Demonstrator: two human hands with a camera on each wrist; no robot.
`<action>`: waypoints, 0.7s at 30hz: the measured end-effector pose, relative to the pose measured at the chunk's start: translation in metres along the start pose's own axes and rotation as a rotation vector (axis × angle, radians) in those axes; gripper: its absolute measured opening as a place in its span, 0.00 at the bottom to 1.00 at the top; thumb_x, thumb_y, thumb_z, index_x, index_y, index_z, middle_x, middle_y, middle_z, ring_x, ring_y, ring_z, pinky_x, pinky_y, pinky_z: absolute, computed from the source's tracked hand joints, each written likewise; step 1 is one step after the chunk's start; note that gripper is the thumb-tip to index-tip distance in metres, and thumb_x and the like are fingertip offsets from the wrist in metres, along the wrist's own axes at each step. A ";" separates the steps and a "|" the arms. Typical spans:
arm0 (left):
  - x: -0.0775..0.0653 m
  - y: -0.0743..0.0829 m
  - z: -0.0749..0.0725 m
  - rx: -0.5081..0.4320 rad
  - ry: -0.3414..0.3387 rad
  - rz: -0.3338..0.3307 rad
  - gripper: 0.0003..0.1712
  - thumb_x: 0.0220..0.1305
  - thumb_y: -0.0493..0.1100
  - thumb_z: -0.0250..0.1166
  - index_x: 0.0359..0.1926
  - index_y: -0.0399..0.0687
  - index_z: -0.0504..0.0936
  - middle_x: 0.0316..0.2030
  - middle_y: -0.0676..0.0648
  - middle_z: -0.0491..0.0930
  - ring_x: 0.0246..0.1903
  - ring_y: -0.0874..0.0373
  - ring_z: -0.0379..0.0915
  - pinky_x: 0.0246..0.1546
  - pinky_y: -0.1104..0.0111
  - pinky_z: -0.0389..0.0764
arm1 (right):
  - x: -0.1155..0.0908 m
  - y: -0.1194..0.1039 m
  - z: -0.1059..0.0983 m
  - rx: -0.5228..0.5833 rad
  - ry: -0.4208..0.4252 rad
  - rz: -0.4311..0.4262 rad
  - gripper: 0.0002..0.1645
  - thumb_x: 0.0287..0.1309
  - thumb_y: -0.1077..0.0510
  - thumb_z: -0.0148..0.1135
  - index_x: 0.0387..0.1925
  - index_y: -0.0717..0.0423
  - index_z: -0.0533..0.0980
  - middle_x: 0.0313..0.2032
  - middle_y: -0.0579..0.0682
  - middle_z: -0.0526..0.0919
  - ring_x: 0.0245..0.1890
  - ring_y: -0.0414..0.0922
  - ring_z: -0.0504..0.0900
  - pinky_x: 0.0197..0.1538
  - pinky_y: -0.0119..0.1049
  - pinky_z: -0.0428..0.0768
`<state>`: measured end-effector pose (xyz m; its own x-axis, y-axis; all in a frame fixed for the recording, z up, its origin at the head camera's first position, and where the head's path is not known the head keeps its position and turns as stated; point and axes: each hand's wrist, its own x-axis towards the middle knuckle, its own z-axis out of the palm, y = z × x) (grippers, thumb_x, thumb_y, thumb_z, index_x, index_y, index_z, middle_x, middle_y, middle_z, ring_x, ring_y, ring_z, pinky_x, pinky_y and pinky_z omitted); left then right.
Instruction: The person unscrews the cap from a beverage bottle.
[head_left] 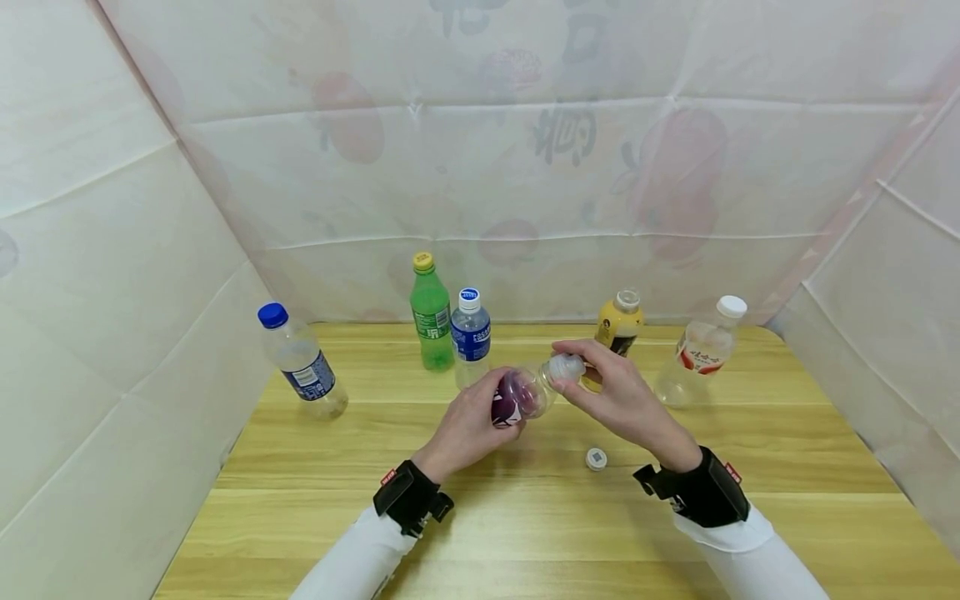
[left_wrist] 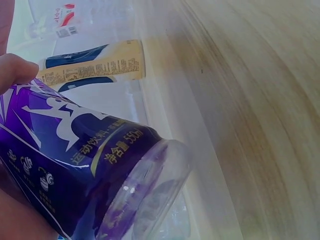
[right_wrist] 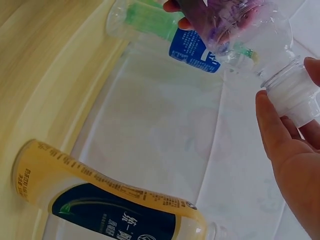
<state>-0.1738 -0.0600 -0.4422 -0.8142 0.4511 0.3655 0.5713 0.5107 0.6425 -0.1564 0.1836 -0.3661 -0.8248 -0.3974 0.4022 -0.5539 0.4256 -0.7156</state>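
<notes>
My left hand [head_left: 467, 427] grips a clear plastic bottle [head_left: 531, 393] with a purple label, tilted with its neck toward the upper right. At that neck, my right hand [head_left: 626, 404] pinches a translucent whitish cap [right_wrist: 295, 92] between thumb and fingers. The cap sits on the bottle's mouth. In the left wrist view the purple label [left_wrist: 75, 145] and the clear base show, with the thumb over the label. A small white cap [head_left: 596, 459] lies on the table below my right hand. Behind that hand stands a yellow bottle [head_left: 621, 318] with an uncapped clear mouth.
A blue-capped bottle [head_left: 303, 367] stands at the left of the wooden table [head_left: 525, 533]. Toward the back are a green bottle [head_left: 431, 312] with a yellow cap and a blue-labelled bottle [head_left: 471, 337]. A white-capped bottle [head_left: 701, 354] stands at right. Pale cloth walls [head_left: 465, 183] surround the table.
</notes>
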 end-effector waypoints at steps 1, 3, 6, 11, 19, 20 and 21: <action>0.000 0.000 0.000 0.000 -0.002 0.003 0.43 0.53 0.39 0.80 0.68 0.39 0.69 0.59 0.40 0.80 0.56 0.48 0.80 0.57 0.56 0.82 | 0.000 0.000 0.000 0.004 -0.004 0.000 0.25 0.66 0.68 0.67 0.63 0.66 0.73 0.58 0.60 0.79 0.57 0.53 0.81 0.60 0.45 0.81; 0.000 -0.001 0.000 -0.001 -0.006 0.002 0.43 0.53 0.39 0.80 0.68 0.39 0.69 0.59 0.40 0.80 0.56 0.48 0.79 0.57 0.56 0.82 | 0.000 0.000 0.000 0.009 -0.009 -0.009 0.25 0.67 0.69 0.66 0.64 0.66 0.73 0.59 0.60 0.79 0.57 0.54 0.80 0.61 0.45 0.81; -0.001 -0.001 -0.001 -0.004 -0.007 0.006 0.43 0.53 0.39 0.79 0.68 0.39 0.69 0.59 0.40 0.80 0.56 0.48 0.80 0.57 0.56 0.82 | 0.000 0.000 -0.001 0.022 -0.011 -0.014 0.26 0.65 0.70 0.66 0.64 0.67 0.73 0.58 0.60 0.78 0.57 0.53 0.80 0.61 0.40 0.81; -0.001 -0.002 -0.003 -0.013 -0.001 -0.005 0.44 0.52 0.38 0.79 0.68 0.39 0.68 0.58 0.38 0.80 0.56 0.47 0.80 0.57 0.55 0.82 | 0.000 0.000 -0.003 0.033 -0.002 -0.019 0.27 0.64 0.72 0.66 0.64 0.68 0.72 0.58 0.61 0.78 0.57 0.53 0.79 0.60 0.27 0.78; -0.001 -0.005 -0.006 -0.027 0.031 -0.033 0.44 0.52 0.38 0.79 0.68 0.38 0.69 0.60 0.37 0.79 0.58 0.44 0.79 0.61 0.53 0.79 | -0.005 0.002 -0.007 0.001 0.008 -0.018 0.26 0.65 0.70 0.66 0.64 0.65 0.73 0.58 0.59 0.79 0.56 0.53 0.79 0.60 0.24 0.77; -0.001 -0.006 -0.007 -0.035 0.036 -0.035 0.44 0.53 0.38 0.79 0.68 0.38 0.69 0.60 0.37 0.79 0.58 0.44 0.78 0.61 0.53 0.79 | -0.007 0.003 -0.007 -0.015 0.005 -0.013 0.26 0.66 0.69 0.67 0.63 0.65 0.73 0.57 0.59 0.79 0.55 0.52 0.80 0.59 0.25 0.78; -0.002 -0.006 -0.008 -0.040 0.042 -0.038 0.44 0.53 0.38 0.79 0.68 0.38 0.69 0.60 0.38 0.79 0.58 0.44 0.78 0.61 0.53 0.79 | -0.008 0.005 -0.008 -0.033 0.000 -0.006 0.25 0.66 0.68 0.67 0.63 0.64 0.74 0.57 0.59 0.79 0.55 0.52 0.80 0.59 0.28 0.79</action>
<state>-0.1769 -0.0698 -0.4418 -0.8393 0.4003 0.3679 0.5361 0.4967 0.6826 -0.1531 0.1954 -0.3684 -0.8216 -0.3999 0.4063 -0.5622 0.4500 -0.6939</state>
